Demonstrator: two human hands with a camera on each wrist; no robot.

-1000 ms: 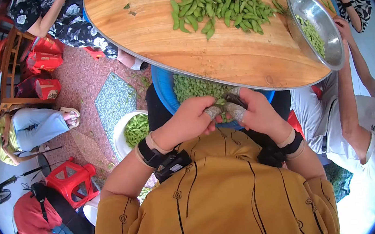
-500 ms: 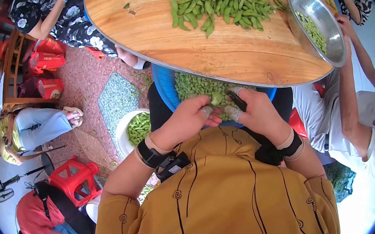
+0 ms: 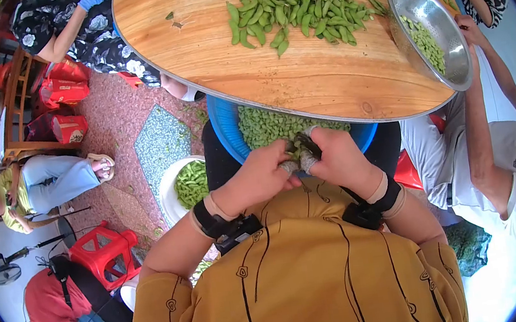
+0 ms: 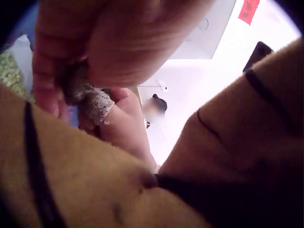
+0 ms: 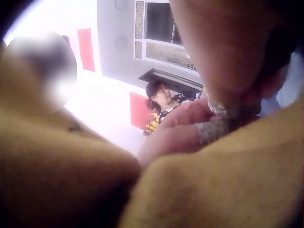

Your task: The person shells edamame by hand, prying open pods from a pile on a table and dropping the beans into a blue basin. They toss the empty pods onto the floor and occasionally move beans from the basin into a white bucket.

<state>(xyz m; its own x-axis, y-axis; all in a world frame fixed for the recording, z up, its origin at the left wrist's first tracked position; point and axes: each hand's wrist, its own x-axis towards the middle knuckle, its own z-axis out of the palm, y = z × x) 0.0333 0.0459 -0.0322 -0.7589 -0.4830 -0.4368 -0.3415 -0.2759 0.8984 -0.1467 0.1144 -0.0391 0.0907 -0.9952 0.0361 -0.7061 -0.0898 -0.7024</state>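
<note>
In the head view both hands meet just in front of the blue basin (image 3: 221, 130) of shelled green beans (image 3: 269, 124). The left hand (image 3: 258, 172) and the right hand (image 3: 342, 156) pinch a green pod (image 3: 296, 152) between their wrapped fingertips. A dark object (image 3: 308, 146) lies along the right thumb; what it is cannot be told. In the left wrist view the grey wrapping (image 4: 97, 104) on a fingertip shows close to the left hand's fingers. The right wrist view has wrapped fingers (image 5: 209, 133) close together, with the pod hidden.
The wooden table (image 3: 228, 78) overhangs the basin, bearing a heap of pods (image 3: 297, 5) and a metal colander (image 3: 396, 28) with beans. A white bucket of pods (image 3: 170, 188) stands left of the lap, a red stool (image 3: 105, 254) farther left. Other people sit around.
Half a second ago the hands were slightly apart, with a pale green thing between them; now their fingertips are together on a pod. The hands have shifted slightly.
</note>
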